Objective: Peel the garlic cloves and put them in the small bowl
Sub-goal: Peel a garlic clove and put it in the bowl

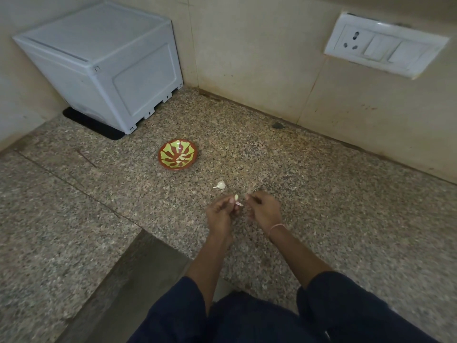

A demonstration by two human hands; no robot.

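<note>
One red bowl with a yellow-green pattern holds pale peeled cloves. The left hand pinches a pale clove at its fingertips, near the bowl. The right hand curls just beside it, and I cannot tell what it grips. A white garlic piece lies on the speckled stone counter, which is backed by a beige wall, a grey box and a switch plate.

You have a white plastic box upper left | it sits on a black mat | speckled granite counter across your lower frame | beige tiled wall behind | white switchboard with socket, upper right | dark spot at the wall's foot
</note>
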